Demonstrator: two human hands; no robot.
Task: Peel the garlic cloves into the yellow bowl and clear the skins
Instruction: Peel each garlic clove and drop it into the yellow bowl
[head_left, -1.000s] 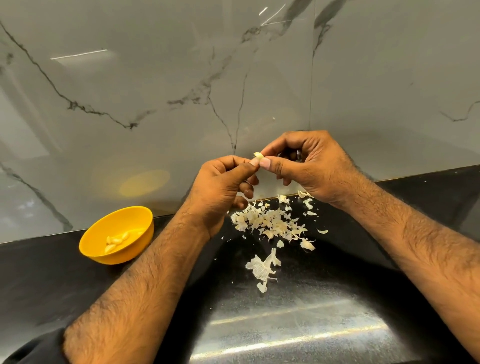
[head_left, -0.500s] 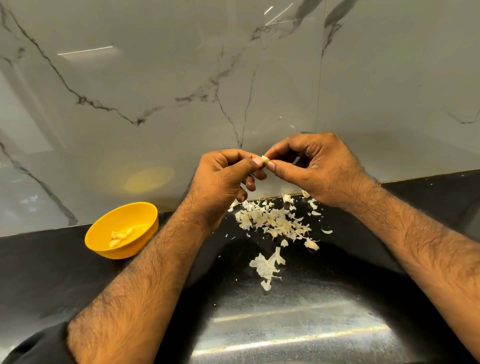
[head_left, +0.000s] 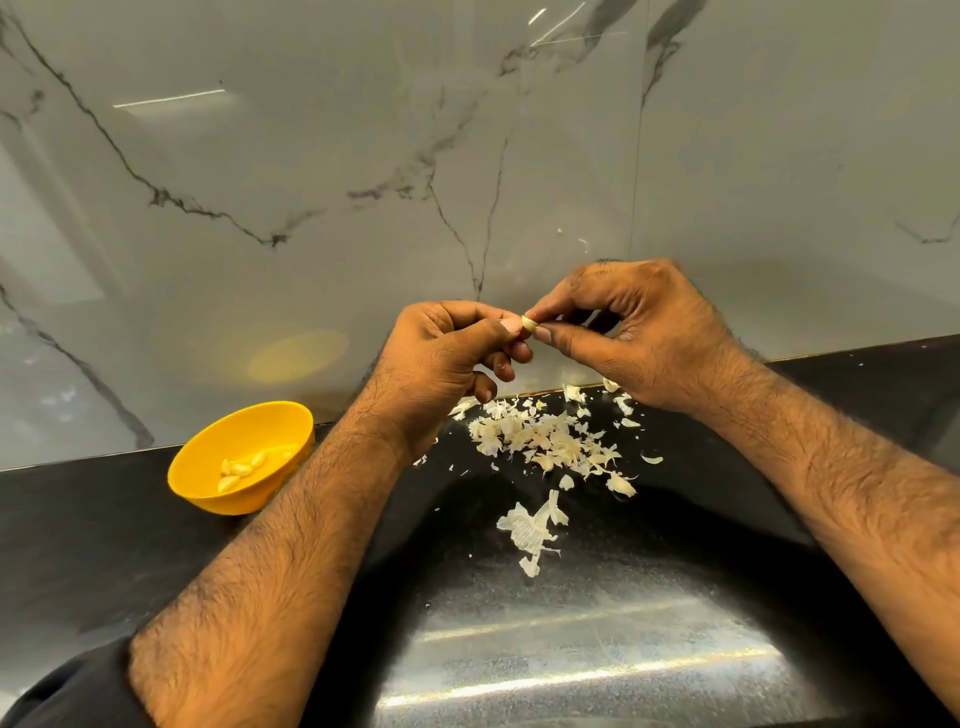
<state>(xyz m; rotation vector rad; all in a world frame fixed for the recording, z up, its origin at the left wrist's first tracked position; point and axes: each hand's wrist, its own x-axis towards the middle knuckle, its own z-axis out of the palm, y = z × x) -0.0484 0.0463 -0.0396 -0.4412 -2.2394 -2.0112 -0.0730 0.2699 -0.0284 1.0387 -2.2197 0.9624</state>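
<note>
A small garlic clove (head_left: 529, 324) is held in the air between both hands, above the counter. My left hand (head_left: 447, 364) grips it between thumb and curled fingers. My right hand (head_left: 639, 332) pinches its other end with thumb and forefinger. Below them a pile of pale garlic skins (head_left: 545, 441) lies scattered on the black counter (head_left: 104, 545), with one larger skin piece (head_left: 532, 527) nearer me. The yellow bowl (head_left: 208, 462) sits at the left against the wall and holds several peeled cloves (head_left: 240, 467).
A glossy marble wall (head_left: 467, 156) rises directly behind the counter. The counter's near part shows bright light reflections (head_left: 571, 675). A few skin flecks cling to the wall above my right hand.
Both hands stay together on the clove and have turned it slightly; more of the clove shows between the fingertips. The view has shifted a little, and the bowl and skins lie unmoved.
</note>
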